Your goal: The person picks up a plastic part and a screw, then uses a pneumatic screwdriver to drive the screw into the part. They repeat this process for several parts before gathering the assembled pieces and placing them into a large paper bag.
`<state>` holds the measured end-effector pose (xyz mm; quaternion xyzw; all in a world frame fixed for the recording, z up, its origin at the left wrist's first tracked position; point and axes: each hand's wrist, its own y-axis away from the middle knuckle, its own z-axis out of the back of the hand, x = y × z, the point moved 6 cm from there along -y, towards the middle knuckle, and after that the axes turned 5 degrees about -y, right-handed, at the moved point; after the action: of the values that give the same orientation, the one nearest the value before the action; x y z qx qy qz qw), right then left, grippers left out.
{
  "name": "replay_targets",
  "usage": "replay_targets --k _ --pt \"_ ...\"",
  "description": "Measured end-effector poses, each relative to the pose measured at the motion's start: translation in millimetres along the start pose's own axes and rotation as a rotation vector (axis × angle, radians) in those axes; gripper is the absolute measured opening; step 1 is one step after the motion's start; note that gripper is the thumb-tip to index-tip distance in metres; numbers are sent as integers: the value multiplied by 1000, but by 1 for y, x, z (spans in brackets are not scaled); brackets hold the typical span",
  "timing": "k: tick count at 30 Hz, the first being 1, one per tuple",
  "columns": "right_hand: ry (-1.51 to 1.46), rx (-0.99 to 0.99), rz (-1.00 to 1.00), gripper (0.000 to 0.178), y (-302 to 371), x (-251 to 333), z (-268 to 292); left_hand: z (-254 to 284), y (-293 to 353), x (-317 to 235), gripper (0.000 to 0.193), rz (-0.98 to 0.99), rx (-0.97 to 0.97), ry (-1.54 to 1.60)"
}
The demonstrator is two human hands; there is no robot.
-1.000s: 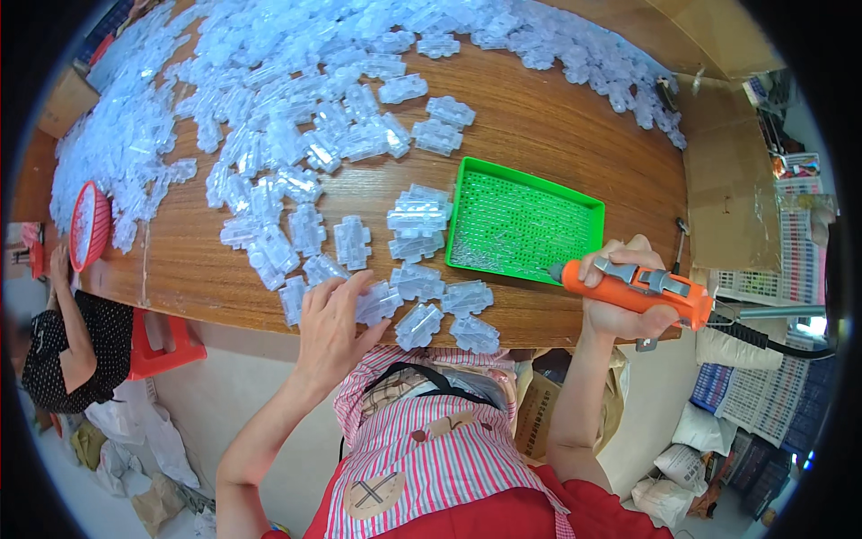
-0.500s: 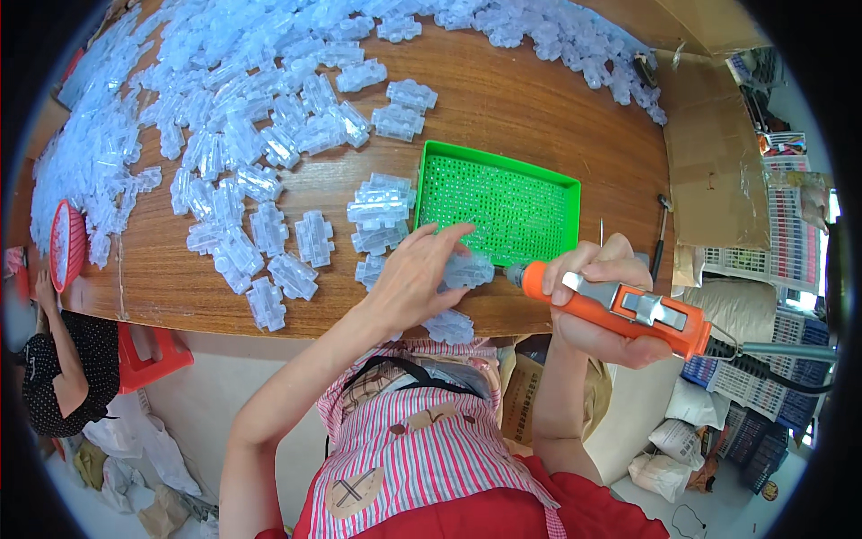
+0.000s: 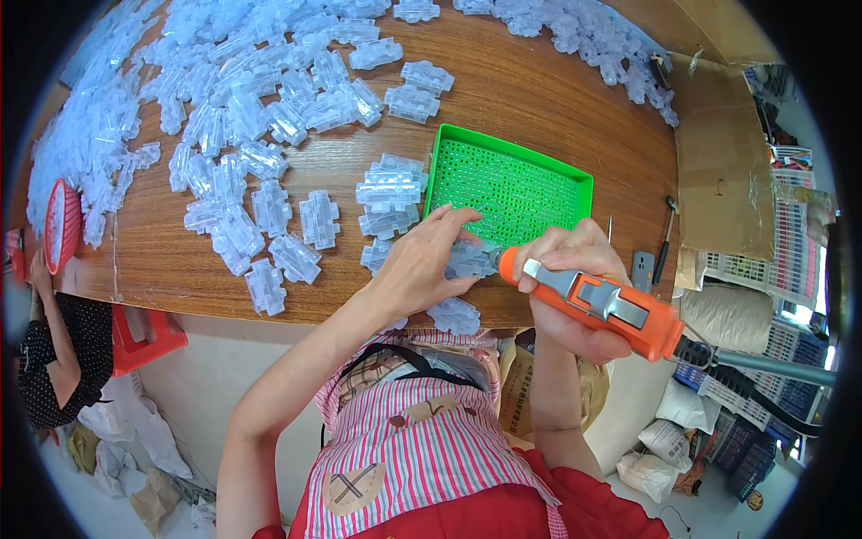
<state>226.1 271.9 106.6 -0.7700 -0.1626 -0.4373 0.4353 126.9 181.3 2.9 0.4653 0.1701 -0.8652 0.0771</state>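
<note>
An orange electric screwdriver (image 3: 642, 319) is in the closed grip of my right hand (image 3: 575, 269). Its tip points left and meets the side of a clear plastic part (image 3: 470, 260). My left hand (image 3: 420, 268) pinches that part from the left against the tabletop, its thumb and fingers partly covering it. Just beyond both hands lies a green perforated tray (image 3: 588, 201) with small bits on its floor that I cannot make out. A short stack of similar clear parts (image 3: 391, 189) stands left of the tray, and another loose part (image 3: 453, 316) is at the table's near edge.
Heaps of clear parts (image 3: 242, 81) cover the left and far side of the wooden table (image 3: 359, 301). A hammer-like tool (image 3: 665, 241) and a grey flat object (image 3: 642, 270) lie at right, by a cardboard wall (image 3: 723, 171). At far left, another person's arm (image 3: 61, 346) is near a red basket (image 3: 63, 226).
My right hand has brought the screwdriver leftward, so its tip now touches the clear part. My left hand keeps its hold. The whole view has shifted slightly.
</note>
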Motion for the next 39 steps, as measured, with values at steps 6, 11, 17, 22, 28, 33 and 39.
replay_targets --k 6,11,17,22,28,33,39 --pt "-31 11 -7 53 -2 6 -4 -3 1 5 74 10 19 30" --pt "-40 72 70 81 -7 7 5 0 0 2 63 -43 21 31" --pt "12 -47 163 90 -25 9 37 0 3 -24 61 -12 197 73" --pt "11 -109 116 89 -21 -6 35 -10 -15 -33 69 -59 194 -71" --pt "19 -163 115 89 -16 -1 62 -3 -13 -21 55 -45 104 -184" --pt "194 -202 -22 79 3 -27 79 -3 -1 -23 57 -25 203 -102" --pt "240 -202 -37 79 9 -44 86 0 -1 -15 83 -34 93 -55"
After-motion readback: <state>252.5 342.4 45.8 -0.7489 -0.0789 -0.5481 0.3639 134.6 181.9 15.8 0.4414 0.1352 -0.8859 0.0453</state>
